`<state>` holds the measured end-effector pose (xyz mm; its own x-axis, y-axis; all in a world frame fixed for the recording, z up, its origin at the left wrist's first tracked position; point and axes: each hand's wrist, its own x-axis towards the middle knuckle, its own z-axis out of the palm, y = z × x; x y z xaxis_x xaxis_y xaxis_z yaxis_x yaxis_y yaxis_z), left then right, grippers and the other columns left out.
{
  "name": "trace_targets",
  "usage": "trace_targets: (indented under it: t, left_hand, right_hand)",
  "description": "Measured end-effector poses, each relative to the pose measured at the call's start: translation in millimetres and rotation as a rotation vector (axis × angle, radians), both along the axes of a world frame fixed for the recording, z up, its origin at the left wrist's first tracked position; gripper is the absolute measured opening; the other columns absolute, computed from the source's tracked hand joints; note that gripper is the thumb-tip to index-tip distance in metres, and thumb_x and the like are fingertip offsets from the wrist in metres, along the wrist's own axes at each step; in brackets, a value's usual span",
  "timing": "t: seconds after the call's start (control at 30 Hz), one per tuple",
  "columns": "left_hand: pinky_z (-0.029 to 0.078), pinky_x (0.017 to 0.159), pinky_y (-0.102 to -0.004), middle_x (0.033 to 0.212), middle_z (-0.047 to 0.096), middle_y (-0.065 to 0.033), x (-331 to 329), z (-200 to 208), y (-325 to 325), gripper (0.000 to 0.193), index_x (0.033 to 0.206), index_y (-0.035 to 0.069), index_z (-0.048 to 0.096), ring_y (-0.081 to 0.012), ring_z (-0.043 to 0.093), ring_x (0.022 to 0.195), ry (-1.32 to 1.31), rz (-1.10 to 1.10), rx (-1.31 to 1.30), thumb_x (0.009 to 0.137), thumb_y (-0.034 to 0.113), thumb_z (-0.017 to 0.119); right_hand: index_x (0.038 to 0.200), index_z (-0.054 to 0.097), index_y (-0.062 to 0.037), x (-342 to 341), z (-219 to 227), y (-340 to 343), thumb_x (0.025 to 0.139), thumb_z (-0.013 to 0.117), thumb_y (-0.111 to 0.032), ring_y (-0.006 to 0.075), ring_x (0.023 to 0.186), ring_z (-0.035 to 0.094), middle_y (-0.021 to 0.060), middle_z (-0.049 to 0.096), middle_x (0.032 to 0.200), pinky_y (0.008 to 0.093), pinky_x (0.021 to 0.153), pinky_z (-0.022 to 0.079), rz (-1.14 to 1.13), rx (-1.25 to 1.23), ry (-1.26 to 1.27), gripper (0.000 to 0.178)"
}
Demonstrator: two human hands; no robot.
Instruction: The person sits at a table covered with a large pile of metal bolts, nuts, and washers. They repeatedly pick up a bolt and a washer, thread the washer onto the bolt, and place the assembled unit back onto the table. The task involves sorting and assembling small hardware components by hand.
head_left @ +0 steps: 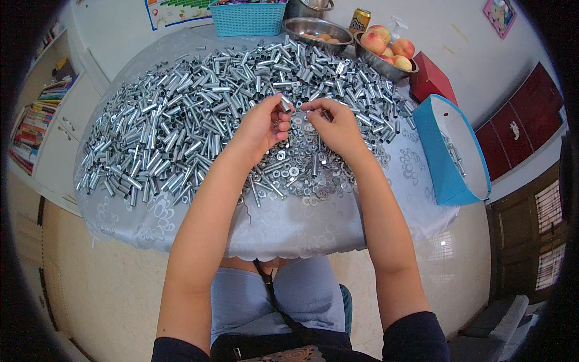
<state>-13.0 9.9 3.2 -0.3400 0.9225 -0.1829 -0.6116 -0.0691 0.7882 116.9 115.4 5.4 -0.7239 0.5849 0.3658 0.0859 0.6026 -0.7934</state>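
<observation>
My left hand [260,128] is closed round a short silver metal tube [284,106], its open end tilted toward my right hand. Thumb and fingers of my right hand [339,131] are pinched together just to the right of it; whatever small piece they hold is too small to make out. Both hands are over a wide heap of loose metal tubes [181,136]. Below and between my wrists lies a spread of flat washers and nuts [294,172], with several thin bolts [256,192] among them.
A silvery cloth [289,232] covers the table. At the right stands a blue open box [446,181] with metal pieces inside. Along the back are a turquoise basket [248,19], a metal bowl [318,27], a can [360,20], a bowl of peaches [386,69] and a red box [433,79].
</observation>
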Motion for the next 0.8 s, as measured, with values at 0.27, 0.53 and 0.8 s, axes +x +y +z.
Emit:
trace_targets:
  t: [0.27,0.53,0.8]
  left_hand:
    - [0.03,0.046,-0.0221,0.062,0.042,0.0005,-13.1,-3.4,-1.6,0.025,0.079,0.004,0.051,-0.0089,0.036,0.053,-0.092,0.158,0.048,0.084,0.028,0.047]
    - [0.036,0.048,-0.0221,0.063,0.044,0.0002,-10.7,-1.9,-1.4,0.025,0.08,0.003,0.052,-0.0089,0.039,0.055,-0.118,0.124,0.018,0.085,0.027,0.047]
    - [0.039,0.054,-0.0231,0.066,0.046,-0.0012,-8.9,-6.7,0.3,0.026,0.085,0.001,0.052,-0.0108,0.044,0.06,-0.13,0.117,0.034,0.086,0.027,0.045]
  right_hand:
    - [0.085,0.063,-0.0041,3.5,-0.8,-7.4,0.069,0.062,-0.012,0.011,0.053,0.045,0.0028,0.049,0.058,0.0252,0.051,0.038,0.135,0.178,-0.183,0.018]
    - [0.085,0.063,-0.0041,7.4,8.8,-16.9,0.066,0.066,-0.02,0.0231,0.058,0.054,0.01,0.055,0.062,0.0329,0.055,0.043,0.249,0.286,-0.363,0.025]
    - [0.082,0.062,-0.0012,4.7,5.7,-16.9,0.066,0.065,-0.018,0.0209,0.057,0.054,0.01,0.056,0.062,0.0309,0.056,0.043,0.235,0.218,-0.386,0.024]
